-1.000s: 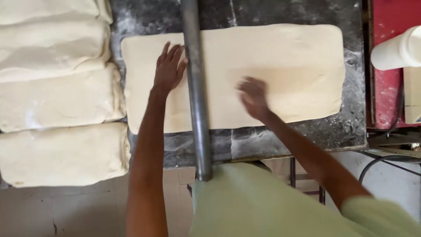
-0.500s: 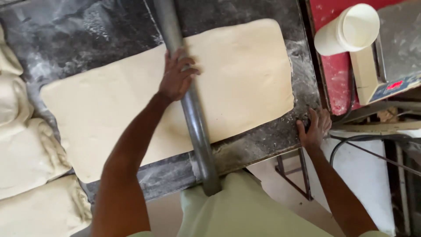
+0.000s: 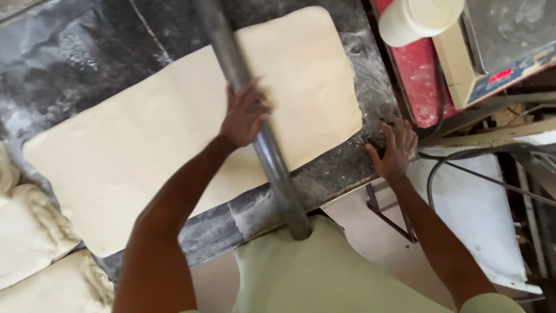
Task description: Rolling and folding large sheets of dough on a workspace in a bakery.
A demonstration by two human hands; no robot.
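Note:
A large flat rectangular sheet of pale dough (image 3: 145, 145) lies on a dark floured stone worktop (image 3: 75, 58). A long grey metal rolling pipe (image 3: 272, 168) lies across the dough, running from the far side to the near edge. My left hand (image 3: 243, 113) rests on the pipe over the dough, its fingers curled around it. My right hand (image 3: 394, 148) is spread flat on the worktop's right near corner, just off the dough's edge, holding nothing.
Folded dough slabs (image 3: 29, 232) lie at the left near side. To the right stand a red surface (image 3: 417, 75), a white tub (image 3: 420, 17) and a beige weighing scale (image 3: 492, 52). Black cables (image 3: 463, 168) and a white board (image 3: 475, 214) lie below the right edge.
My right hand left the dough and moved to the worktop's right corner. My left hand shifted from the dough onto the pipe. The view swung right.

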